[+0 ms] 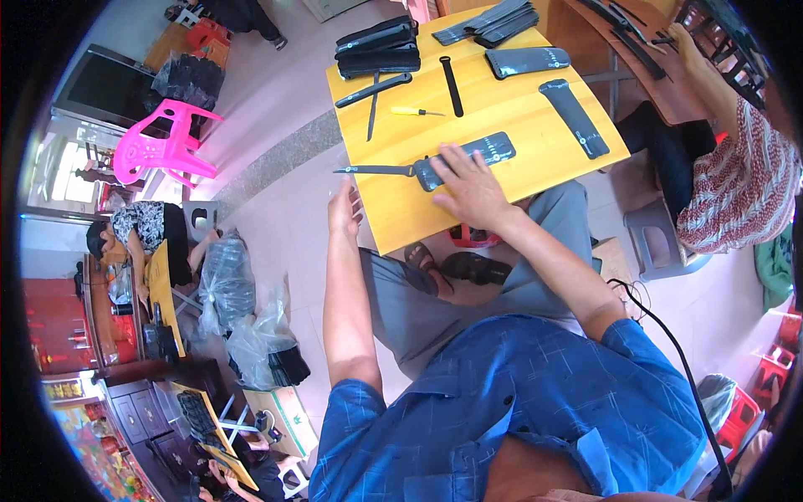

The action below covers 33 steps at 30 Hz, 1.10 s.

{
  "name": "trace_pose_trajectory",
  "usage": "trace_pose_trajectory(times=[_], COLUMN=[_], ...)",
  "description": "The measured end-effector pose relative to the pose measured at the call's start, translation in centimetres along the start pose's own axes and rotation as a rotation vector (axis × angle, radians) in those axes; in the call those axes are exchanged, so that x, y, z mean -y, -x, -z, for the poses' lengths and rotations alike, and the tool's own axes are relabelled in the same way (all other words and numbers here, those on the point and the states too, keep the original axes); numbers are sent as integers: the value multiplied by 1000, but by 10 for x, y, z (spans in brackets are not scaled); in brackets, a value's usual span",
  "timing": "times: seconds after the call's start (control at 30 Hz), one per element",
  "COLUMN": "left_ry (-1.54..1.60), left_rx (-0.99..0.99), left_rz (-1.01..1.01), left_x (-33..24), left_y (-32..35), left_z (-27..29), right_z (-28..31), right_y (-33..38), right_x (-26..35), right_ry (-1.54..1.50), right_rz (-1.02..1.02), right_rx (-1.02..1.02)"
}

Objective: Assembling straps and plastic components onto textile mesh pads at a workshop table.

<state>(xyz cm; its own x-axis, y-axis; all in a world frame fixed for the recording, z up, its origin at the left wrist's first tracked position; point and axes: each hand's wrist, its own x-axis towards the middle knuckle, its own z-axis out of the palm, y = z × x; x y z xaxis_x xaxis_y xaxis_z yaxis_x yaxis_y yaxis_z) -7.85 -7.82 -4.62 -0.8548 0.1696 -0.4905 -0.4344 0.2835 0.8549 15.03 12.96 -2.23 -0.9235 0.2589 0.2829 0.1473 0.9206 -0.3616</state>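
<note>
My right hand lies with fingers spread on a flat black pouch-like piece in a shiny clear cover, pressing it to the yellow table. From that piece's left end a narrow black strap runs out past the table's left edge. Just below the strap's free end is my left hand, apart from it, fingers loosely stretched and holding nothing. Beyond my hands lie a yellow-handled screwdriver, a short black strap and another shiny black piece at the right.
Stacked black pieces stand at the table's far left, with a fanned pile at the far edge. A pink plastic chair is on the floor to the left. At right, a person in a patterned top works at a brown table.
</note>
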Motion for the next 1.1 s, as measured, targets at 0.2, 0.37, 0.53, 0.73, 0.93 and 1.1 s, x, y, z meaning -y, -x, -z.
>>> trace_pose_trajectory(times=[0.2, 0.37, 0.53, 0.73, 0.93, 1.1], left_ry=[433, 476, 357, 607, 827, 807], left_rx=[85, -40, -176, -275, -436, -446], left_rz=[42, -129, -419, -454, -241, -374], left_x=[-3, 7, -1, 18, 40, 57], left_y=[-47, -47, -19, 29, 56, 72], left_z=[-14, -21, -21, -27, -19, 62], right_z=[-29, -39, -55, -58, -62, -64], right_y=[-33, -48, -52, -51, -53, -56], right_x=[24, 31, 25, 24, 28, 26], right_ry=[-108, -96, -128, -109, -50, -55], right_rz=[-9, -164, -155, -145, -129, -120], right_rx=[57, -44, -208, -261, -301, -322])
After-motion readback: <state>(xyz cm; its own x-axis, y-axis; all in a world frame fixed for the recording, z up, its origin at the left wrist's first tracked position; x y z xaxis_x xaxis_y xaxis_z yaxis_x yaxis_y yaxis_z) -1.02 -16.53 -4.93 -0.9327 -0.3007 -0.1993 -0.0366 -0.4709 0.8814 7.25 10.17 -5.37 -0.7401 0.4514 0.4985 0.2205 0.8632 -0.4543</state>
